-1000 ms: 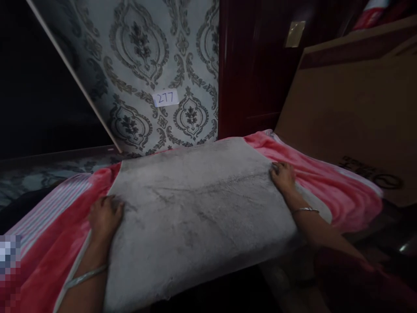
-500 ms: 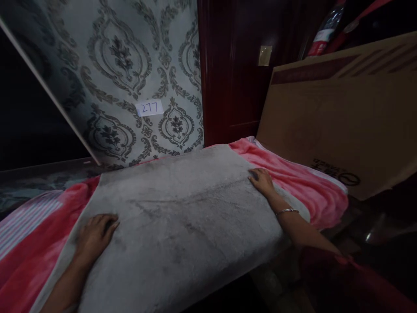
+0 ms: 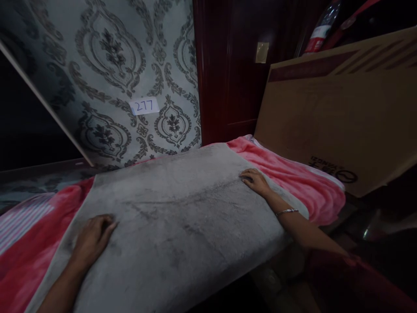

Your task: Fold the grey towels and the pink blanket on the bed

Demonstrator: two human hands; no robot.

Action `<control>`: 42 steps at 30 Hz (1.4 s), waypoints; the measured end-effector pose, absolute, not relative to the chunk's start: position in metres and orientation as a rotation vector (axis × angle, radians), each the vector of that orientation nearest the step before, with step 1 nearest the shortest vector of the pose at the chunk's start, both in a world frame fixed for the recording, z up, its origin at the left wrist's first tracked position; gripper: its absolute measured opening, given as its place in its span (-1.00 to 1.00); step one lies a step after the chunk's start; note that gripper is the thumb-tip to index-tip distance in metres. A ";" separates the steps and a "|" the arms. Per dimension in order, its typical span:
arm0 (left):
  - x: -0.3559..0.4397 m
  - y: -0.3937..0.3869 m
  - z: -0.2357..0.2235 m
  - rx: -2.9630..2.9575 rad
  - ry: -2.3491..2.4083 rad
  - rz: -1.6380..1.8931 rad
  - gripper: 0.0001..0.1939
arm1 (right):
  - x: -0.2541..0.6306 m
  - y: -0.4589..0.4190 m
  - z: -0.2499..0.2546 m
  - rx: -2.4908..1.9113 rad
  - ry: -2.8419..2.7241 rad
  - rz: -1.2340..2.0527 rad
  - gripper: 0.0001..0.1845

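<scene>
A grey plush cloth lies spread across a raised surface, with creases and dark smudges near its middle. My left hand rests on the cloth near its left edge, its fingers loosely bent and the thumb apart from them. On the right part of the cloth lies my right hand, fingertips touching the fabric by the right end of a long crease. A small gap shows between that hand's thumb and fingers, with nothing visible in it. A silver bangle circles the right wrist.
Pink-red blanket shows on both sides of the grey cloth, with striped fabric at far left. Behind are a patterned wall with a "277" label and a dark red panel. A cardboard box and a bottle stand right.
My right hand has slid a little to the left over the cloth, away from its right edge. My left hand stays about where it was. The view has shifted slightly.
</scene>
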State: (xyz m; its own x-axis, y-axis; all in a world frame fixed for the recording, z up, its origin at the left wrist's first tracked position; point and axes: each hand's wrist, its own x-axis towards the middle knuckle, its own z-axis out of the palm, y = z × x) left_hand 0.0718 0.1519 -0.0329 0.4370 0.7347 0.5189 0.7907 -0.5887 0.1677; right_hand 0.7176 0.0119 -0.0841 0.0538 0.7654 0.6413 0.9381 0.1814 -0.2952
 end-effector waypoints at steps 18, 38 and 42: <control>0.107 0.121 -0.017 -2.386 -1.801 -0.981 -0.85 | 0.684 0.020 -0.087 -1.551 -1.968 -0.220 -0.59; 0.077 0.111 -0.018 -2.076 -1.313 -1.052 -0.68 | 0.574 0.042 -0.064 -1.367 -2.134 -0.085 -0.80; 0.074 0.110 -0.019 -2.106 -1.354 -1.037 -0.71 | 0.566 0.040 -0.066 -1.367 -2.089 -0.155 -0.80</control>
